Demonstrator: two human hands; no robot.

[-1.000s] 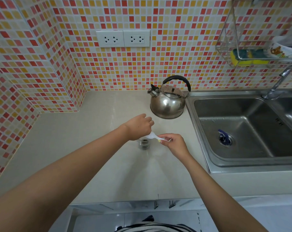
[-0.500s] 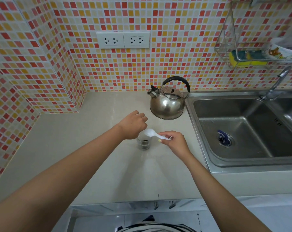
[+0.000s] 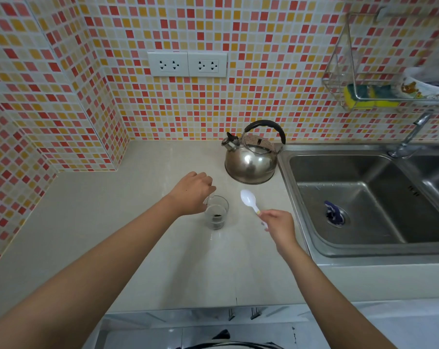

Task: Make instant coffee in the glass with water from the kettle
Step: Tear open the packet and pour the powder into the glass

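Note:
A small clear glass (image 3: 217, 215) stands on the beige counter (image 3: 127, 222) with dark coffee granules at its bottom. My left hand (image 3: 190, 192) is curled against the glass's left rim and side, gripping it. My right hand (image 3: 278, 226) is to the right of the glass and pinches the handle of a white plastic spoon (image 3: 247, 199). The spoon's bowl points up and away, looks empty, and is clear of the glass. The steel kettle (image 3: 251, 165) with a black handle stands behind the glass, next to the sink, untouched.
A steel double sink (image 3: 364, 197) with a tap (image 3: 412, 134) fills the right side. A wire rack (image 3: 379, 96) on the tiled wall holds a sponge. Two wall sockets (image 3: 187, 64) are above the counter. The counter's front edge runs just below my forearms.
The spoon was over the glass with my left hand above it. My right hand has drawn the spoon out to the right, and my left hand has dropped to the glass's left side.

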